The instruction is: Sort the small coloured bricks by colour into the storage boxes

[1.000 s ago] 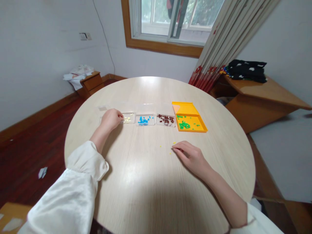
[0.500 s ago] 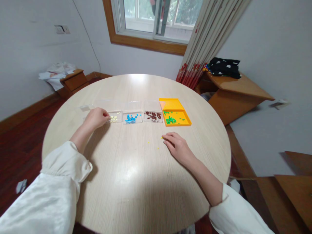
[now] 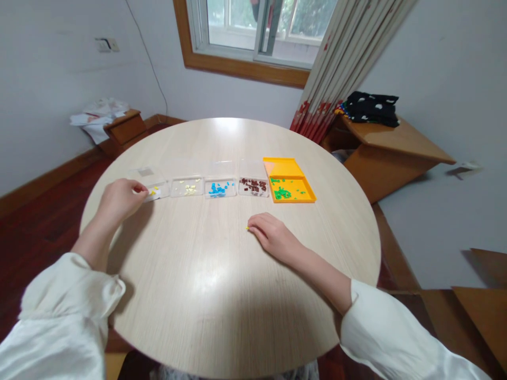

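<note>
My left hand (image 3: pixel 121 198) rests on the round table (image 3: pixel 222 295) with its fingers curled together at the near edge of the leftmost clear box (image 3: pixel 157 191), which holds a few yellow pieces. What the fingertips pinch is hidden. My right hand (image 3: pixel 271 237) lies palm down near the table's middle, fingers stretched flat, with the fingertips touching a small yellow piece (image 3: pixel 246 228). To the right of the leftmost box stand clear boxes of pale yellow pieces (image 3: pixel 188 187), blue pieces (image 3: pixel 219 188) and brown pieces (image 3: pixel 254 185).
An orange tray (image 3: pixel 285 168) with green pieces ends the row on the right. A wooden side table (image 3: pixel 400 142) with dark folded cloth (image 3: pixel 370 108) stands at the right, by a curtain. A small cabinet (image 3: pixel 121 126) with papers stands at the far left.
My left hand has moved left from the pale yellow box to the leftmost box. My right hand has slid left to a loose yellow piece. The view has shifted.
</note>
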Demonstrator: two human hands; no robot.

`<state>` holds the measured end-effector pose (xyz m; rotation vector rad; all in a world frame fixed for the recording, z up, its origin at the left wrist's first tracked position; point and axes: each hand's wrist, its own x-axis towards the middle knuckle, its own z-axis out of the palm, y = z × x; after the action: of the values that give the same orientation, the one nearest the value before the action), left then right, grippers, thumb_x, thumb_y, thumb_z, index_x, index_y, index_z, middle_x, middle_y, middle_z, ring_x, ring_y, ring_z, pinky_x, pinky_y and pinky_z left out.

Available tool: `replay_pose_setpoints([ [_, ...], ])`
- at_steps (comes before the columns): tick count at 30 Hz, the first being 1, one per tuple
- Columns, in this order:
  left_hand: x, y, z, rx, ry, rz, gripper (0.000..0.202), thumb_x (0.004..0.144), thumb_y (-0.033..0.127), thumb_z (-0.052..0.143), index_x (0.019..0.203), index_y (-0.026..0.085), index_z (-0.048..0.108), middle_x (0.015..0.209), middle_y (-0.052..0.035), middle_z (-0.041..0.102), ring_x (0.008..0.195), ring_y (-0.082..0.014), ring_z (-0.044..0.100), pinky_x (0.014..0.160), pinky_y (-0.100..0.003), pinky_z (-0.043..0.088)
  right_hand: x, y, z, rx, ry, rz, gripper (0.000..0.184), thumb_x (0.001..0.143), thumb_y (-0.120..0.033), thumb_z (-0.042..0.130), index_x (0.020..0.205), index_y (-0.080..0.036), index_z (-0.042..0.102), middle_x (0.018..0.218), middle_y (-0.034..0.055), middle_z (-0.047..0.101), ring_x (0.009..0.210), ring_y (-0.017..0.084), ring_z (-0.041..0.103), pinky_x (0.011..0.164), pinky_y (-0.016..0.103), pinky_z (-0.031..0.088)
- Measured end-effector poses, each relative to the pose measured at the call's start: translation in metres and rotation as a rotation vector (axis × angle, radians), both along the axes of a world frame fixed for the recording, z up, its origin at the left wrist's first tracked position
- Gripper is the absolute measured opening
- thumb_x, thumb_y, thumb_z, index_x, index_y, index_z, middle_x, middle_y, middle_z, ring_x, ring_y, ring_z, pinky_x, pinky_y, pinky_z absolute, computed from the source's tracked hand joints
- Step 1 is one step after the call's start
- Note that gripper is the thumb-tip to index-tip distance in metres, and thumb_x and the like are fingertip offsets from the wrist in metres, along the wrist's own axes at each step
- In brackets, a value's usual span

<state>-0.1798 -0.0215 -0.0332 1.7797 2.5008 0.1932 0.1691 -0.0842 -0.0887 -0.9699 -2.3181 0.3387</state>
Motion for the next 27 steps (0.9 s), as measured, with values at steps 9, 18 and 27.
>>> replay_pose_setpoints([
  [9, -0.003, -0.003, -0.012, 0.081, -0.1, -0.019, 0.036, 0.08, 0.027, 0.048, 0.098, 0.008, 0.071, 0.099, -0.0156, 0.07, 0.094, -0.0272, 0.062, 0.08, -0.031, 0.043, -0.004, 0.008, -0.008, 0.027, -0.096, 0.051, 0.02, 0.093, -0.014, 0.041, 0.084, -0.017, 0.059, 0.081, 0.0085, 0.063, 0.079, 0.018, 0.057, 0.071, 0.032, 0.049],
  [18, -0.007, -0.016, -0.021, 0.124, -0.134, -0.117, 0.03, 0.079, 0.029, 0.051, 0.092, 0.015, 0.073, 0.098, -0.0132, 0.069, 0.092, -0.0261, 0.063, 0.082, -0.032, 0.046, -0.006, 0.006, -0.006, 0.024, -0.166, 0.06, 0.027, 0.091, -0.009, 0.038, 0.1, -0.019, 0.062, 0.092, 0.0095, 0.062, 0.088, 0.019, 0.058, 0.078, 0.035, 0.052],
  [27, 0.011, -0.055, -0.019, 0.055, -0.096, -0.302, 0.026, 0.079, 0.026, 0.047, 0.081, 0.014, 0.07, 0.089, -0.0119, 0.066, 0.083, -0.0246, 0.061, 0.077, -0.033, 0.044, -0.007, 0.006, -0.006, -0.054, -0.184, 0.013, 0.018, 0.092, -0.011, 0.041, 0.087, -0.015, 0.058, 0.086, 0.0095, 0.059, 0.083, 0.019, 0.055, 0.076, 0.033, 0.048],
])
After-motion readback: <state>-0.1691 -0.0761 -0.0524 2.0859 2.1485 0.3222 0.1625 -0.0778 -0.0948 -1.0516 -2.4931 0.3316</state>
